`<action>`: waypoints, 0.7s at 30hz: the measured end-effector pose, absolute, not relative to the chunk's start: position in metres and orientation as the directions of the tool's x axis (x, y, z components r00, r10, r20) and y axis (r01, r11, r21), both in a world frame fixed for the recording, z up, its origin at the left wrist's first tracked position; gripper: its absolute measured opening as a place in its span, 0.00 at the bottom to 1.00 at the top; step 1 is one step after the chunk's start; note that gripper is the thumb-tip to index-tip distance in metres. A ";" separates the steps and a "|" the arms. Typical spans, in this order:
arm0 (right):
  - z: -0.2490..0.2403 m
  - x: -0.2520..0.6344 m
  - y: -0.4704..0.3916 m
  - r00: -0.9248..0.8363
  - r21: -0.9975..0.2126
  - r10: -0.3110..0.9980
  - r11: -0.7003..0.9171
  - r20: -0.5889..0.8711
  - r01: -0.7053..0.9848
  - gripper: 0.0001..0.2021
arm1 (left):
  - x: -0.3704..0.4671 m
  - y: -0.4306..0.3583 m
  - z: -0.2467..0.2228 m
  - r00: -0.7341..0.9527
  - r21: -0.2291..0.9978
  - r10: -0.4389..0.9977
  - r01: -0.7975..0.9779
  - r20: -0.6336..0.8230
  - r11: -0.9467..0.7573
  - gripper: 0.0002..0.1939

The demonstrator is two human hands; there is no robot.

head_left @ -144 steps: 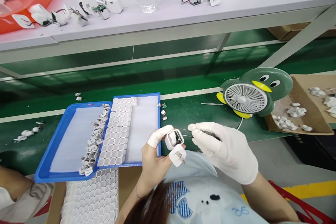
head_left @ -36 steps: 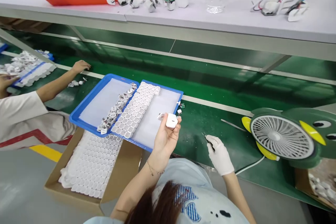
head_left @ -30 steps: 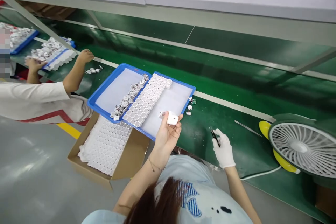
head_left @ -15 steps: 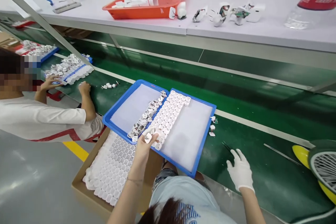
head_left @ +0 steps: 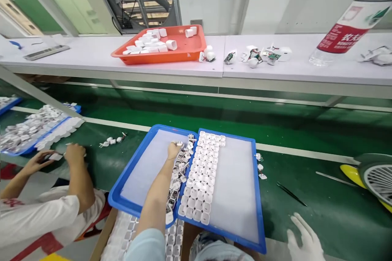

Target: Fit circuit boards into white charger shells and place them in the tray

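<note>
My left hand [head_left: 174,149] is closed at the top of the row of small white parts with wires [head_left: 180,167], over the left blue tray [head_left: 128,175]; what its fingers hold is too small to make out. Rows of white square cups [head_left: 199,175] fill the left side of the right blue tray [head_left: 260,212]. In a white glove, my right hand [head_left: 304,240] has its fingers spread at the bottom right and holds nothing. Black tweezers [head_left: 290,194] lie on the green bench beyond it.
An orange tray [head_left: 159,57] of white cups and a bottle [head_left: 346,28] stand on the shelf. At the right is a fan [head_left: 378,179]. A co-worker's hands [head_left: 75,157] work at the left. A box of cups [head_left: 122,232] sits below the trays.
My view has tilted up. My left hand has moved from the near end of the parts row to its far end. My right hand is now lower, farther from the tweezers.
</note>
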State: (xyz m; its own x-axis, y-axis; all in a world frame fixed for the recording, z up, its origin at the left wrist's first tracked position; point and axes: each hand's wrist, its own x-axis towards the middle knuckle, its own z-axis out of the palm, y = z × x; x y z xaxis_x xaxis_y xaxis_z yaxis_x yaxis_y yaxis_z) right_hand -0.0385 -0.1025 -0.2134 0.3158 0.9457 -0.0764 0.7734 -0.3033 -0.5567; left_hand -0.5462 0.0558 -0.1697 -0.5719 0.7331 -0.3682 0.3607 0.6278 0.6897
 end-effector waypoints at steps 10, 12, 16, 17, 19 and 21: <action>-0.228 -0.036 -0.115 0.435 -0.569 0.891 -0.427 -0.132 0.703 0.20 | -0.567 0.045 -0.186 -0.398 0.661 0.820 0.490 -0.410 0.568 0.18; -0.226 -0.052 -0.111 0.374 -0.637 0.926 -0.314 -0.043 0.704 0.20 | -0.566 0.042 -0.182 -0.444 0.644 0.828 0.531 -0.342 0.551 0.18; -0.215 -0.084 -0.079 0.081 -0.700 0.990 0.022 0.114 0.714 0.16 | -0.548 0.048 -0.169 -0.568 0.586 0.819 0.638 -0.079 0.499 0.20; -0.211 -0.092 -0.067 -0.012 -0.696 0.990 0.110 0.143 0.709 0.15 | -0.539 0.054 -0.166 -0.574 0.567 0.819 0.674 -0.003 0.475 0.20; -0.201 -0.105 -0.038 -0.127 -0.691 0.980 0.198 0.153 0.695 0.13 | -0.514 0.070 -0.161 -0.512 0.521 0.851 0.761 0.118 0.386 0.20; -0.190 -0.113 -0.010 -0.094 -0.694 0.982 0.182 0.163 0.697 0.13 | -0.481 0.089 -0.161 -0.342 0.468 0.924 0.853 0.170 0.230 0.18</action>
State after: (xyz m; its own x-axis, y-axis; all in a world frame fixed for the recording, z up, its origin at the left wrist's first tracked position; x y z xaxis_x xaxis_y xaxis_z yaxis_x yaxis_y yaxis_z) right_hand -0.1130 -0.0098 -0.1901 -0.0940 0.9821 0.1635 0.6967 0.1822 -0.6939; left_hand -0.4807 0.0892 -0.1610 -0.3420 0.9241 0.1703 0.8534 0.2296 0.4679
